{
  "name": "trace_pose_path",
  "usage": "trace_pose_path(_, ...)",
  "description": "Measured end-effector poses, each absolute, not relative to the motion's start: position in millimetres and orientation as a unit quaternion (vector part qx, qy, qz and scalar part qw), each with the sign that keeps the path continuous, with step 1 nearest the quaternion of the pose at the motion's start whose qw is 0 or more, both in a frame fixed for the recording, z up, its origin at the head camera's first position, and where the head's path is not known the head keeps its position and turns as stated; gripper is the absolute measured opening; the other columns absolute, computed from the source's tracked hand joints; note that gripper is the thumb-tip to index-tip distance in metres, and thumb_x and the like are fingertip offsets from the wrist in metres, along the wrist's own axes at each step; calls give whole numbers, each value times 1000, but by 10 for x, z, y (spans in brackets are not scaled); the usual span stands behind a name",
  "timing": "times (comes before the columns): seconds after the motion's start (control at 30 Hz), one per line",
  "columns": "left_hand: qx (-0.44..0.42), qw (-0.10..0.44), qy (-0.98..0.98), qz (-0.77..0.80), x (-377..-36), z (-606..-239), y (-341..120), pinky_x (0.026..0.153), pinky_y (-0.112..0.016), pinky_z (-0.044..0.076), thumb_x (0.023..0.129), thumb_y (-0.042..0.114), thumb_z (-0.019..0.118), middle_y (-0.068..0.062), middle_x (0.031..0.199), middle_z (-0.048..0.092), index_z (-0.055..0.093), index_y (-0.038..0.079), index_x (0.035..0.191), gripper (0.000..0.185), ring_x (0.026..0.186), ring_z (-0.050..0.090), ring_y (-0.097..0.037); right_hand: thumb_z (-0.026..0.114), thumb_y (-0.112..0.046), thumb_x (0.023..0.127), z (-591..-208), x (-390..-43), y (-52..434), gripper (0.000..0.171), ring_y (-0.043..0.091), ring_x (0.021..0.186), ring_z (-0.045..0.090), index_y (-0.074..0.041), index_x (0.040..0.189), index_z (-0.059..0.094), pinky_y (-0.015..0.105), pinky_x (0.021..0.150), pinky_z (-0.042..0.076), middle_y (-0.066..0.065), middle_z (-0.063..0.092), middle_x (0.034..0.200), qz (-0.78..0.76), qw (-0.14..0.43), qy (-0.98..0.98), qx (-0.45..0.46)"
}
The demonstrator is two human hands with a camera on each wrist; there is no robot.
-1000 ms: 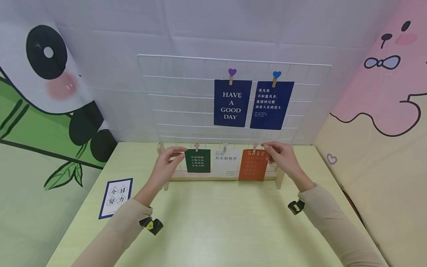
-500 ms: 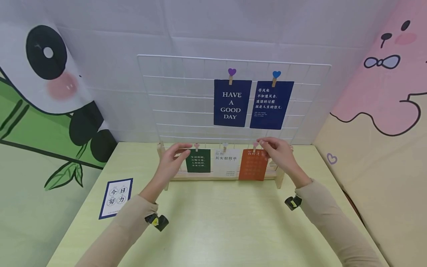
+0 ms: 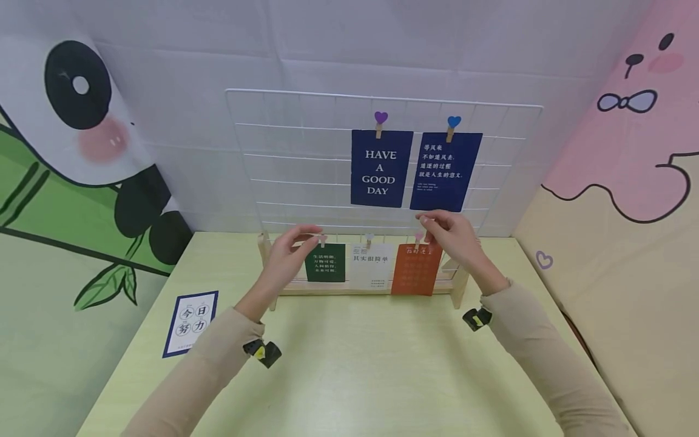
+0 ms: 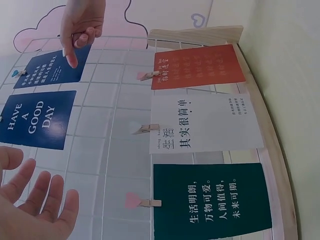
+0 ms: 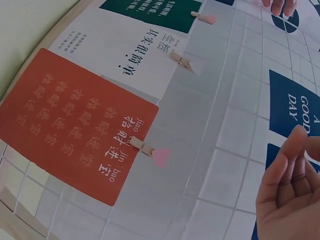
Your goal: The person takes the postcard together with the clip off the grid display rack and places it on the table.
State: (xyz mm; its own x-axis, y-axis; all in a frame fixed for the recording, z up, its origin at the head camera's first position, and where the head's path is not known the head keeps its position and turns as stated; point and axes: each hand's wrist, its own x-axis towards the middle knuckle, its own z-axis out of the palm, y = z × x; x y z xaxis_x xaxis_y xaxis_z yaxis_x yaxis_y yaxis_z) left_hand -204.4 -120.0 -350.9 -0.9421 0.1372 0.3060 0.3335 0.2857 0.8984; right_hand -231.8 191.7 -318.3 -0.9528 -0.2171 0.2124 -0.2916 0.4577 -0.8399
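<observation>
A white wire grid (image 3: 300, 93) stands in a wooden base (image 3: 327, 292). Clothespins with heart tops hold cards on it. On the lower row hang a green card (image 3: 326, 273), a white card (image 3: 369, 276) and an orange card (image 3: 413, 273). Above are a "HAVE A GOOD DAY" card (image 3: 380, 170) and a dark blue card (image 3: 445, 176) with white writing. My left hand (image 3: 286, 258), fingers loosely bent, holds nothing beside the green card's clothespin (image 4: 149, 203). My right hand (image 3: 453, 240) is loosely curled, just above the orange card's clothespin (image 5: 141, 146), with nothing between its fingers.
A white card with a blue border (image 3: 191, 321) lies on the table (image 3: 360, 364) to the left, partly behind my left sleeve. White cloth (image 3: 185, 36) hangs behind the grid. Printed cartoon panels (image 3: 611, 145) flank the table on both sides.
My right hand has lifted away from the orange card's upper corner, up past its clothespin. The left hand has shifted right and up, toward the green card's clothespin. The cards stay in place.
</observation>
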Motion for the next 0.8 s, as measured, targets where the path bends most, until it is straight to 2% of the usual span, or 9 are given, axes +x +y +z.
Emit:
trace_pose_path(0.17,-152,86,-796,-580,-2063,-3449,-1183,89,-38,38,90,19,52,-10,113,53,55,6,111,25,102,47,-19,48,-22,92,-3092,-2349,1902,32,25,65,54,0,113,57,27,60,49,17,56,81,497,47,-852,158)
trace_pose_path(0.27,-149,83,-798,-578,-2006,-3340,-1141,90,-38,38,91,15,50,-13,115,52,53,2,114,26,103,47,-21,48,-22,92,-3043,-2367,1886,31,20,62,54,0,112,58,26,59,49,15,55,78,493,58,-852,166)
trace_pose_path(0.43,-145,83,-804,-571,-1876,-3107,-1048,89,-36,39,91,7,48,-17,115,51,51,-3,115,26,103,47,-24,49,-21,91,-2931,-2368,1837,29,20,60,54,0,110,59,23,57,49,13,55,72,497,68,-849,168)
trace_pose_path(0.8,-158,79,-796,-579,-1918,-2991,-990,91,-37,37,92,10,47,-15,116,50,48,-4,116,28,105,45,-24,50,-25,91,-2812,-2473,1790,31,20,58,54,-2,110,60,27,59,50,12,57,69,498,95,-843,180)
